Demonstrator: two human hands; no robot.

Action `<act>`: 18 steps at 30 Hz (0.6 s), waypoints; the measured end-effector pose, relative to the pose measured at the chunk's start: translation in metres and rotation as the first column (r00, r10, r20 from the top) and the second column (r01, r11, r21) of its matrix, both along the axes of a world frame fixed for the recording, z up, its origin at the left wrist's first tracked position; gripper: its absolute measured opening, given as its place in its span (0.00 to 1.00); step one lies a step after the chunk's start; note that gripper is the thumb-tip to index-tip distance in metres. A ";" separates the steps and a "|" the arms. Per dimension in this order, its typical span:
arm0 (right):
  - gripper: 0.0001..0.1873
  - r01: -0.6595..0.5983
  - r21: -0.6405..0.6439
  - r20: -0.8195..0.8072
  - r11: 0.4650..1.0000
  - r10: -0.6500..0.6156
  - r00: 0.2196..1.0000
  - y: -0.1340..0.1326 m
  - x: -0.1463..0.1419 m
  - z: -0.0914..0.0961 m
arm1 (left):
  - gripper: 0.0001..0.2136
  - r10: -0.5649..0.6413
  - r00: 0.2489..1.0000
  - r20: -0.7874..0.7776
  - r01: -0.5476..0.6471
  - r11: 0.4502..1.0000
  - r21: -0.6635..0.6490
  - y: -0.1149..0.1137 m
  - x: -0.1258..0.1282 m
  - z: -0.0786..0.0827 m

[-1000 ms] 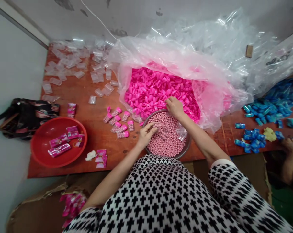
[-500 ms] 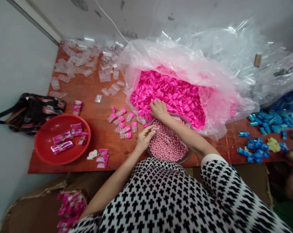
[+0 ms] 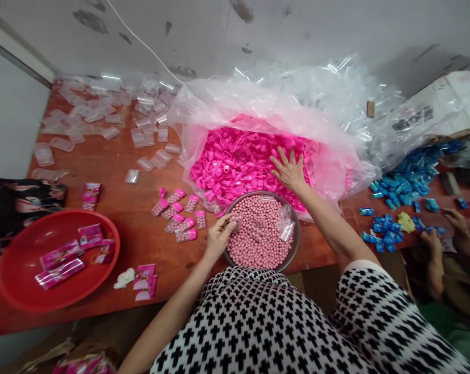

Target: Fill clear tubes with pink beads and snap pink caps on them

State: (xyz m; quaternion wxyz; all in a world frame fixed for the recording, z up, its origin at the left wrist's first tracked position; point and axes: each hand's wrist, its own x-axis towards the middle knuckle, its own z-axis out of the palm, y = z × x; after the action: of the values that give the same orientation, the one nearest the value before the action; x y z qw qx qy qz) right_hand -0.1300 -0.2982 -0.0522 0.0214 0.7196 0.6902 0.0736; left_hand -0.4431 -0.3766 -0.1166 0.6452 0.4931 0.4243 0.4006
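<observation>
My left hand [image 3: 219, 235] is closed in a pinch at the left rim of a dark basin [image 3: 296, 250] full of small pink balls [image 3: 258, 244]. It grips what looks like a small clear plastic container [image 3: 236, 219], hard to make out against the balls. My right hand [image 3: 290, 170] is open, fingers spread over the pink plastic caps [image 3: 227, 169] in a large clear bag [image 3: 215, 101]. Several clear containers [image 3: 285, 228] lie on the balls in the basin. Left of my left hand are several filled containers with pink caps [image 3: 186, 224].
Loose clear containers [image 3: 110, 133] cover the back left of the table [image 3: 113, 208]. A red basin [image 3: 20, 291] holds pink packets [image 3: 91, 235]. Blue containers [image 3: 388, 228] lie at the right, near another person's hands [image 3: 433, 244]. A printed white bag [image 3: 414, 117] stands behind them.
My right hand has moved right across the caps, and its fingers have spread. My left hand keeps its pinch by the basin. The view has turned right, showing another person's hands more fully.
</observation>
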 end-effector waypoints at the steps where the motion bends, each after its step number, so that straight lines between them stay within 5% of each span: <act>1: 0.31 0.031 -0.027 0.023 0.999 -0.030 0.999 -0.010 0.006 -0.001 | 0.18 -0.009 1.000 0.003 0.009 1.000 -0.007 0.000 0.001 0.000; 6: 0.32 0.118 -0.233 0.155 0.965 -0.083 0.984 -0.062 0.023 0.005 | 0.19 -0.009 1.000 -0.016 0.009 1.000 -0.007 0.001 0.000 0.002; 10: 0.30 0.157 -0.313 0.216 0.937 -0.091 0.972 -0.089 0.007 0.029 | 0.19 -0.011 1.000 -0.017 0.011 1.000 0.001 0.000 0.001 0.003; 14: 0.25 0.224 -0.307 0.157 0.925 -0.183 0.970 -0.071 -0.032 0.054 | 0.18 -0.039 0.999 0.013 0.038 0.999 0.031 -0.002 0.005 0.006; 18: 0.20 0.191 -0.290 0.093 0.938 -0.171 0.981 -0.023 -0.058 0.047 | 0.17 -0.017 0.999 0.029 0.016 0.999 0.036 -0.001 0.004 0.012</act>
State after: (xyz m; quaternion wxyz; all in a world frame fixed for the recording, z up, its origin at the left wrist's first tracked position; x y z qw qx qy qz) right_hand -0.1875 -0.3209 -0.0054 0.1589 0.7656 0.6233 -0.0095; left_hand -0.4389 -0.3780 -0.1045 0.6458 0.5022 0.4033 0.4100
